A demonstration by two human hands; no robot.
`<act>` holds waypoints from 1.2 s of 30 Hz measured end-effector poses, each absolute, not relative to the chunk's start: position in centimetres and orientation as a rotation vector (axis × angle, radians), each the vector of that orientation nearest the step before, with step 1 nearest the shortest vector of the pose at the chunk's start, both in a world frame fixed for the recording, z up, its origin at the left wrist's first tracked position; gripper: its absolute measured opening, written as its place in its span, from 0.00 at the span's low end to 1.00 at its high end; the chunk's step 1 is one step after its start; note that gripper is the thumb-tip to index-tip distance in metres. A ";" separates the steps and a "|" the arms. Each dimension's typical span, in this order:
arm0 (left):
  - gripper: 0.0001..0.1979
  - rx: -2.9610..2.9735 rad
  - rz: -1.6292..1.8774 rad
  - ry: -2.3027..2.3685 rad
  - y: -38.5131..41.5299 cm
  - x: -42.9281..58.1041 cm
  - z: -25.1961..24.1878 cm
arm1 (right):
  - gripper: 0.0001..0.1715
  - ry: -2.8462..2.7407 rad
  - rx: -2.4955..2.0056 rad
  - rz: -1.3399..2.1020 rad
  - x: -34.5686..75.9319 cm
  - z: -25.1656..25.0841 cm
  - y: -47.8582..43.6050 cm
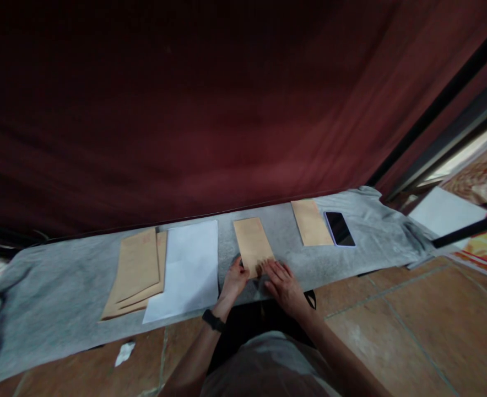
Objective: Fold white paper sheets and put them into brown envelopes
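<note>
A brown envelope point(253, 243) lies on the grey cloth point(61, 286) in front of me. My left hand point(235, 280) grips its near left corner, fingers curled at the edge. My right hand point(282, 284) lies flat on the envelope's near end, fingers stretched out. A black watch point(213, 320) is on my left wrist.
To the left lie a white sheet of paper point(189, 267) and a stack of brown envelopes point(138, 273). Right of my hands are another brown envelope point(310, 222) and a dark phone point(340, 229). A dark red curtain point(185, 110) hangs behind. The floor is tiled.
</note>
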State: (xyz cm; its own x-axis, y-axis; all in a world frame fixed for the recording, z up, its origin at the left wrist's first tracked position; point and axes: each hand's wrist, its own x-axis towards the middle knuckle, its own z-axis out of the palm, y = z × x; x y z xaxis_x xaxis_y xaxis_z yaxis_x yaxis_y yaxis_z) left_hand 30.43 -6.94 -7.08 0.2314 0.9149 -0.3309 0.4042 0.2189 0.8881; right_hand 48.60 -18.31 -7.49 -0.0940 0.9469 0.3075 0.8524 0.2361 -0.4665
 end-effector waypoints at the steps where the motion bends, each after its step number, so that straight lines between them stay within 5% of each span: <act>1: 0.25 1.432 0.565 1.401 -7.0 30.3 -7.1 | 0.29 -2.060 -1.651 0.166 48.6 -7.6 -18.3; 10: 0.24 2.651 0.484 1.260 -4.6 33.8 -7.8 | 0.34 -2.209 -1.702 0.022 48.4 -9.0 -18.5; 22: 0.29 2.775 0.246 1.223 3.6 38.5 -9.3 | 0.35 -2.166 -1.702 0.099 48.4 -8.7 -18.2; 36: 0.30 2.901 0.256 0.775 -3.4 35.2 -9.4 | 0.27 -2.112 -1.663 0.155 48.4 -8.9 -18.1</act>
